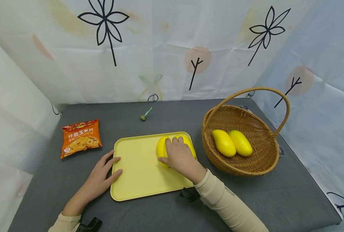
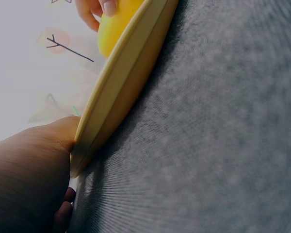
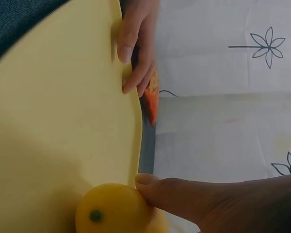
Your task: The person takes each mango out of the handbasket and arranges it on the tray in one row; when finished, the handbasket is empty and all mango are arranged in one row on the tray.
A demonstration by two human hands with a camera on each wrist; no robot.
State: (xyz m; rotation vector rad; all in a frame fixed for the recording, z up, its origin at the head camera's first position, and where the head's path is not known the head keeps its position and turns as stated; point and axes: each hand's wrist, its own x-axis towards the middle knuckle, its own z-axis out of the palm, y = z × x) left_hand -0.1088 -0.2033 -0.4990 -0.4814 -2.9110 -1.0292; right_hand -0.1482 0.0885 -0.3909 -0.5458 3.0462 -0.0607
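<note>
Basket (image 1: 271,161) holding two mangoes (image 1: 232,142), tray (image 1: 137,170) holding two under right hand (image 1: 180,158)

A dark grey felt-covered tabletop (image 1: 166,212) fills the lower half of the head view, its cloth finely textured in the left wrist view (image 2: 218,145). Around it on three sides hangs a white creased fabric backdrop (image 1: 160,48), printed with black line-drawn flowers (image 1: 103,24), pale pink discs crossed by black twig shapes (image 1: 197,61) and faint yellowish blotches. The side panels slope in at left and right, the right one tinged bluish. Fold lines run across the cloth. Light is soft and even, with only faint shadows on the table.
</note>
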